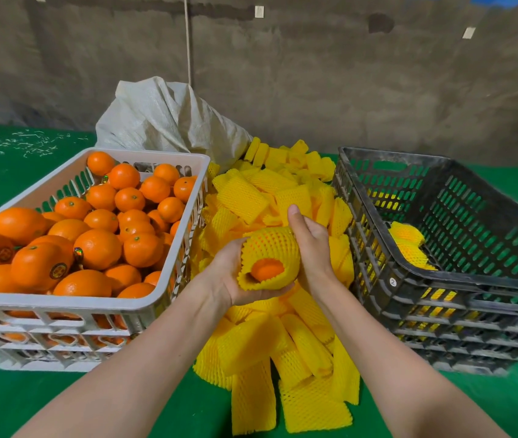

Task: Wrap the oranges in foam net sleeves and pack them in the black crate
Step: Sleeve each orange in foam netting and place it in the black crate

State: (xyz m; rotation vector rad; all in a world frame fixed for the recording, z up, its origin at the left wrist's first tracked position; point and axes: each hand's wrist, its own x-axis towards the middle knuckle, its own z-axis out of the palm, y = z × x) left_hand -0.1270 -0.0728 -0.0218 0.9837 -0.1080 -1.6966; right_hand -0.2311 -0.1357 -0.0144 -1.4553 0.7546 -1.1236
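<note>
- Two hands share one orange (267, 269), held above the pile of loose sleeves (298, 349) between the crates. The left hand (232, 275) cups it from below, fingers curled round the sleeve (271, 246). The right hand (309, 245) grips the sleeve's far end, thumb raised, fingers mostly hidden behind.
- The near end gapes and bare peel shows, so a tilt could let the orange slide out onto the tabletop (14, 390). It could also go half-covered into the black crate (441, 314), where a few wrapped oranges (407, 235) lie.
- A hard tug might tear the thin foam.
- A white tag (392, 282) on the black crate reads "2". Round stickers (58, 270) on fruit in the white crate (61, 303) are too small to read.
</note>
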